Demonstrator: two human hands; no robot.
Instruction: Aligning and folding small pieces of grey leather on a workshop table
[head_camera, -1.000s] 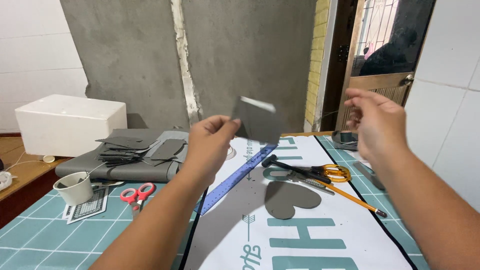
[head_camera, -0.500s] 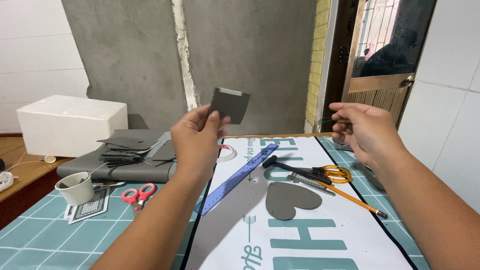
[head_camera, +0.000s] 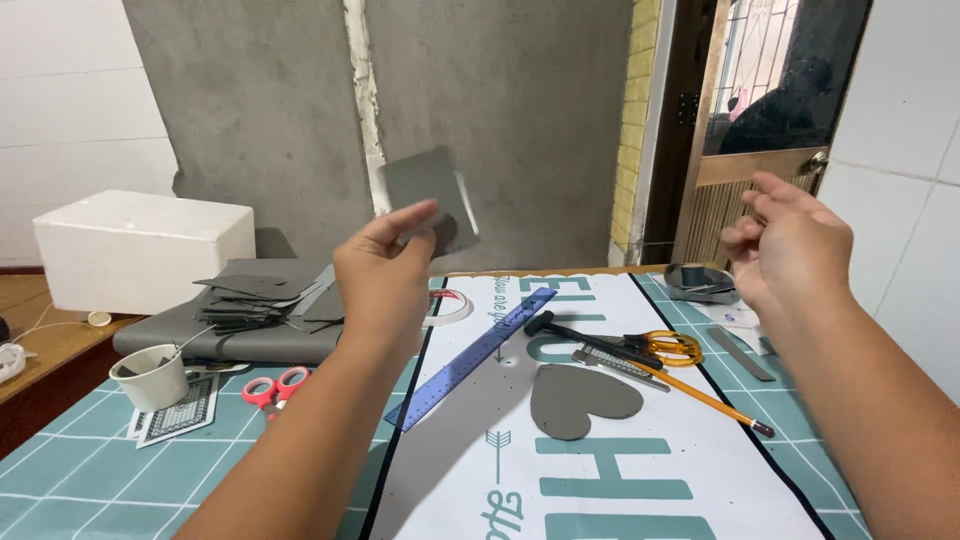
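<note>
My left hand (head_camera: 385, 275) is raised above the table and pinches a small grey square sheet (head_camera: 428, 190) by its lower edge, holding it up against the grey wall. My right hand (head_camera: 790, 250) hovers at the right with fingers spread and loosely curled, holding nothing. Below and between the hands a grey heart-shaped cutout (head_camera: 580, 400) lies on the white printed banner (head_camera: 610, 480), near a blue ruler (head_camera: 472, 355).
A teal cutting mat (head_camera: 70, 480) covers the table. On it lie a hammer (head_camera: 585, 335), orange-handled scissors (head_camera: 672, 347), a pencil (head_camera: 715, 403), red scissors (head_camera: 272, 387), a paper cup (head_camera: 152, 377), a stack of grey sheets (head_camera: 250, 300), a tape roll (head_camera: 445, 303). White foam box (head_camera: 140, 245) sits at left.
My left hand has carried the grey sheet leftward and a little higher. My right hand has moved away to the right and opened its fingers.
</note>
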